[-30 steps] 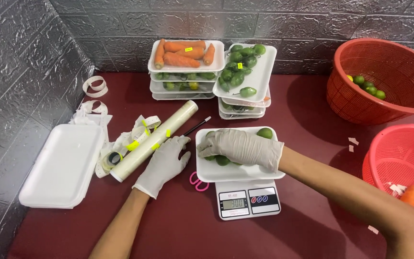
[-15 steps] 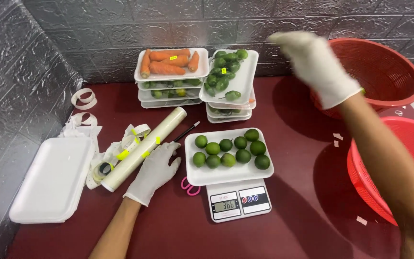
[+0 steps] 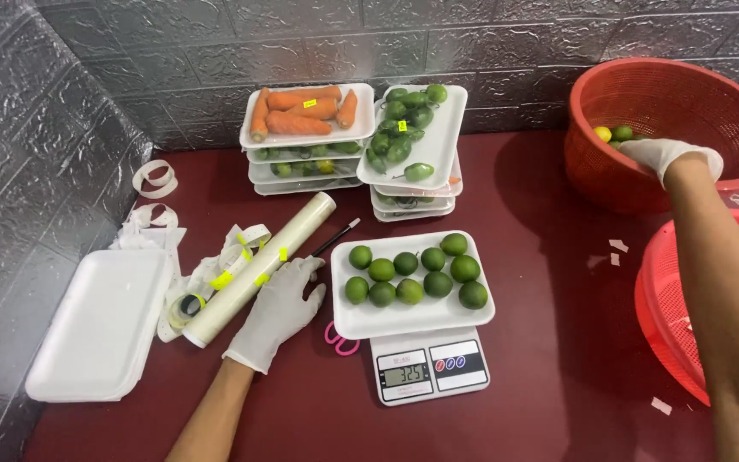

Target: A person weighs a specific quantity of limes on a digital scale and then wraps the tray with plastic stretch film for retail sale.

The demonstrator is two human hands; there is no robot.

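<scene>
A white foam tray [image 3: 361,321] with several green limes [image 3: 410,275] sits on a small digital scale [image 3: 429,368] in the middle of the dark red table. My left hand [image 3: 280,308], in a white glove, rests flat on the table just left of the tray, its fingers touching the end of a roll of cling film [image 3: 258,269]. My right hand [image 3: 665,156], also gloved, reaches over the rim into the red basket [image 3: 617,184] at the back right, among the limes there; its fingers are hidden behind the rim.
Stacked foam trays of carrots [image 3: 301,111] and green fruit [image 3: 408,137] stand at the back. Empty foam trays [image 3: 100,325] lie at the left by tape rolls [image 3: 157,177]. A second red basket [image 3: 686,299] is at the right edge. Pink scissors [image 3: 339,340] peek from under the tray.
My right hand left the limes on the tray, swung up and to the right, and now dips into the red basket. My left hand has stayed by the cling film roll.
</scene>
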